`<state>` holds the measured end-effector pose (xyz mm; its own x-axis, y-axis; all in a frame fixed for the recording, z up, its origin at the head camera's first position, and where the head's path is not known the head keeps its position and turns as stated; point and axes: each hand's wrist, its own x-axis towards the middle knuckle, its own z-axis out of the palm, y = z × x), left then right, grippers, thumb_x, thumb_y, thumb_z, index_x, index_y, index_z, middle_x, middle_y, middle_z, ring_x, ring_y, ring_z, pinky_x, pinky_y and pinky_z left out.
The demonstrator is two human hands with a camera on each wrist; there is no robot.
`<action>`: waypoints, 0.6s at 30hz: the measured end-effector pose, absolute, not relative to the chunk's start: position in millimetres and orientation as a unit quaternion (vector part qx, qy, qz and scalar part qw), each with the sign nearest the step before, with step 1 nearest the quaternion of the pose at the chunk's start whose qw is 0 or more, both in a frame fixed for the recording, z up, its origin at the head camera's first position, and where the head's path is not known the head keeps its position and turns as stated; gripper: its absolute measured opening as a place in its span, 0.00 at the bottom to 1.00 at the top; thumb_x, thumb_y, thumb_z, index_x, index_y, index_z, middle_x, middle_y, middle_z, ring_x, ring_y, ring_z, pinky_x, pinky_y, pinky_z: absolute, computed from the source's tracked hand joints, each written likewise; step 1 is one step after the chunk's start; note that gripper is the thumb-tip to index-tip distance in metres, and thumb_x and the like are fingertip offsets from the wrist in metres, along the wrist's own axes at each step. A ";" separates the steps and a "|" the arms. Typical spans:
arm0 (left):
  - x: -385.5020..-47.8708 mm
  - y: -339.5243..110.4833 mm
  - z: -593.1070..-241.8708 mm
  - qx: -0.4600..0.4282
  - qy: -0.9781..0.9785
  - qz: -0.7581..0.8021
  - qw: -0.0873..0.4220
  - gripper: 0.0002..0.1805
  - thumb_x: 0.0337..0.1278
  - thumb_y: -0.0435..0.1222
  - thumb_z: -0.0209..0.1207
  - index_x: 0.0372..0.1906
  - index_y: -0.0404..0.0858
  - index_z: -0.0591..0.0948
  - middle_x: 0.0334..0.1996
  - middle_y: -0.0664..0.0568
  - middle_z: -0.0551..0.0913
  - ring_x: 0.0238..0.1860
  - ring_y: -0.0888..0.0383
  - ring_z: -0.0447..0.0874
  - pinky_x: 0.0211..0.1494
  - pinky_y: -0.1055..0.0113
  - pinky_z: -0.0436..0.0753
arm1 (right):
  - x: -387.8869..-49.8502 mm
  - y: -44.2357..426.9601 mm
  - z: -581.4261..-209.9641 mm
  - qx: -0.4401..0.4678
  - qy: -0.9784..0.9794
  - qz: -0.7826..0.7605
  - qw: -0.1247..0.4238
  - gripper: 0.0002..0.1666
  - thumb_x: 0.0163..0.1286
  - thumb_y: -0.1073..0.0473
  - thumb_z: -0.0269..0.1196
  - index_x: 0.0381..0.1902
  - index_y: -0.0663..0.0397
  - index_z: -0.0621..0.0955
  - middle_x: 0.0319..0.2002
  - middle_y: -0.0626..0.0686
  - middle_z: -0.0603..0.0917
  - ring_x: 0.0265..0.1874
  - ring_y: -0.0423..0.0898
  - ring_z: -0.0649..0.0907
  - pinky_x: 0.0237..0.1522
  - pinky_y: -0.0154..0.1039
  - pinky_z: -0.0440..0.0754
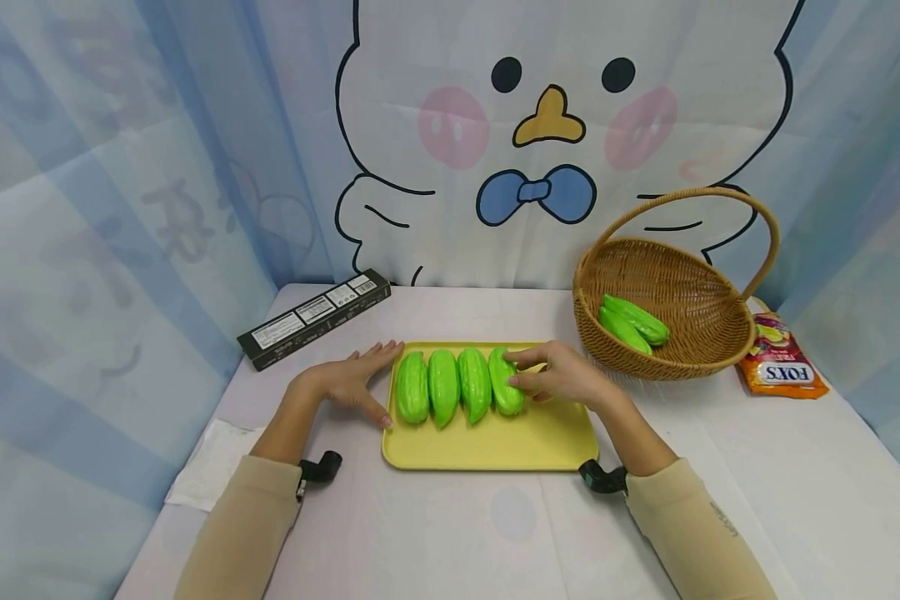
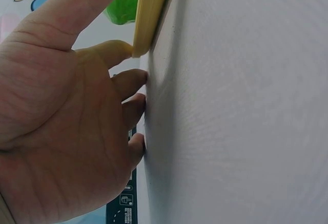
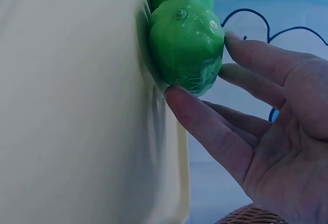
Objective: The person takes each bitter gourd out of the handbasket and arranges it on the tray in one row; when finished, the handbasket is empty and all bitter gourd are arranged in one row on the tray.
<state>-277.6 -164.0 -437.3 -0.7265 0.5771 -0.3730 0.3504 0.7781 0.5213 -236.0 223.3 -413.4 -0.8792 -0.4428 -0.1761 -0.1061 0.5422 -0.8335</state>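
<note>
Four-sided and yellow, a shallow tray [image 1: 487,447] lies on the table with a row of glossy, ridged green vegetables that look like bitter melons [image 1: 443,387]. My left hand [image 1: 351,379] spreads along the tray's left edge, thumb and forefinger touching the rim; in the left wrist view its palm [image 2: 61,121] holds nothing. At the right end of the row, my right hand [image 1: 566,373] touches the last bitter melon [image 1: 505,387] with thumb and fingertips from its right side. In the right wrist view, the fingers are fairly straight against that melon [image 3: 187,42].
A wicker basket [image 1: 663,275] with a tall handle stands back right, more green melons [image 1: 633,323] inside. Beside it lies an orange snack packet [image 1: 783,358]. A long black box [image 1: 315,319] lies back left, a white cloth [image 1: 213,462] front left. Curtains border the table.
</note>
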 end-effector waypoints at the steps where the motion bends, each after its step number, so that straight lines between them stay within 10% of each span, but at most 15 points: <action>1: -277.9 -163.9 -437.5 0.257 0.904 0.212 0.267 0.78 0.36 0.61 0.80 0.86 0.48 0.41 0.86 0.48 0.37 0.86 0.45 0.29 0.87 0.42 0.35 | -235.7 223.1 -413.0 -0.160 0.857 -0.452 0.187 0.31 0.72 0.52 0.69 0.70 0.56 0.79 0.62 0.64 0.84 0.40 0.48 0.90 0.43 0.48 0.93; 18: -276.8 -163.5 -436.5 0.252 0.904 0.217 0.268 0.78 0.35 0.60 0.81 0.86 0.49 0.41 0.86 0.48 0.37 0.86 0.44 0.29 0.86 0.42 0.34 | -234.1 221.1 -411.7 -0.166 0.859 -0.449 0.184 0.31 0.73 0.54 0.69 0.69 0.59 0.79 0.60 0.68 0.84 0.40 0.48 0.91 0.43 0.48 0.93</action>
